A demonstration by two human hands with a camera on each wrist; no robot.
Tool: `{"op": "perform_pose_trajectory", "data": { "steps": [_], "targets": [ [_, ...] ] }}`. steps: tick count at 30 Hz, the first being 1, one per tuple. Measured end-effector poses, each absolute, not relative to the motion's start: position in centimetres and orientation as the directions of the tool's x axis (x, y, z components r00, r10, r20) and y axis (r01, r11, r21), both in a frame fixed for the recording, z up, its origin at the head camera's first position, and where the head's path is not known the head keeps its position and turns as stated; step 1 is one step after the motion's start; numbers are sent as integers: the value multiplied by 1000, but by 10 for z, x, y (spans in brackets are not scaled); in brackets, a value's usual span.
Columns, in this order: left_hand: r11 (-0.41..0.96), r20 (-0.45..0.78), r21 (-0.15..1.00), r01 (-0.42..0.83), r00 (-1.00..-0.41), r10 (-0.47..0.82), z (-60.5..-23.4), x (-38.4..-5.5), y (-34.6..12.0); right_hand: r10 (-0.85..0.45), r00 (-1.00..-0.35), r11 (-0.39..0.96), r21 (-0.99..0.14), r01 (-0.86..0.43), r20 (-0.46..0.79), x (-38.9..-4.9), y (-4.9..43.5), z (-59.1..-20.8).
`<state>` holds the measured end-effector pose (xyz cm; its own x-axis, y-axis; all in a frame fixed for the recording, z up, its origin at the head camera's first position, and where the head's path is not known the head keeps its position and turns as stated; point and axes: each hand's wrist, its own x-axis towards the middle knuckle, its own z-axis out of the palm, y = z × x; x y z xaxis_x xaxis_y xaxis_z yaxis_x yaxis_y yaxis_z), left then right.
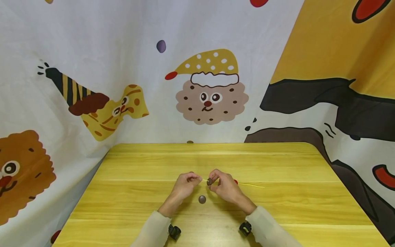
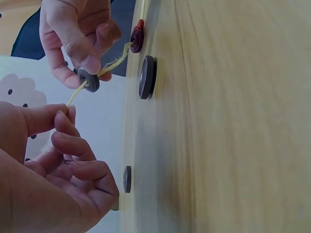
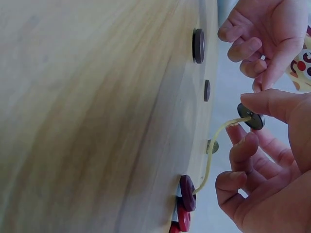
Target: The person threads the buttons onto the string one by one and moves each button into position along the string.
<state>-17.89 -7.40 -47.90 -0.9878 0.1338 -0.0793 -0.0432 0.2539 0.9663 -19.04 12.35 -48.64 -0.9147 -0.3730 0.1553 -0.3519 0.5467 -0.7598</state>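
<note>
Out over the table, my left hand (image 1: pixel 184 185) pinches the end of a yellow string (image 2: pixel 76 93) between thumb and forefinger. My right hand (image 1: pixel 226 187) holds a dark brown button (image 3: pixel 251 116) by its edge, thumb against fingers. The string passes through this button, as both wrist views show. Farther along it hang a maroon button (image 3: pixel 188 193) and red buttons (image 3: pixel 183 216), low at the tabletop beyond my right hand. The string's tail (image 1: pixel 253 185) lies to the right on the wood. A loose dark button (image 1: pixel 202 199) rests between my forearms.
Another dark button (image 2: pixel 127 179) lies on the table past my left hand, mostly hidden by it in the head view. The wooden table (image 1: pixel 293 206) ends at a printed cloth (image 1: pixel 139 41) behind. Black wrist devices (image 1: pixel 174 232) sit at both sleeves.
</note>
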Motion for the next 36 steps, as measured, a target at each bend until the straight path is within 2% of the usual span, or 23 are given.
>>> {"op": "perform_pose_trajectory", "data": {
  "steps": [9,22,36],
  "targets": [
    [263,-84,964,-49,-988,126,-481,-182,-74,-368,-918,564,-749,-349,150,-191,126,-484],
    [269,-92,962,-53,-987,132,-483,-184,-78,-388,-899,519,-758,-396,203,-193,130,-485],
    [270,-93,961,-61,-990,104,-484,-183,-82,-390,-901,530,-755,-387,188,-194,135,-484]
  ]
}}
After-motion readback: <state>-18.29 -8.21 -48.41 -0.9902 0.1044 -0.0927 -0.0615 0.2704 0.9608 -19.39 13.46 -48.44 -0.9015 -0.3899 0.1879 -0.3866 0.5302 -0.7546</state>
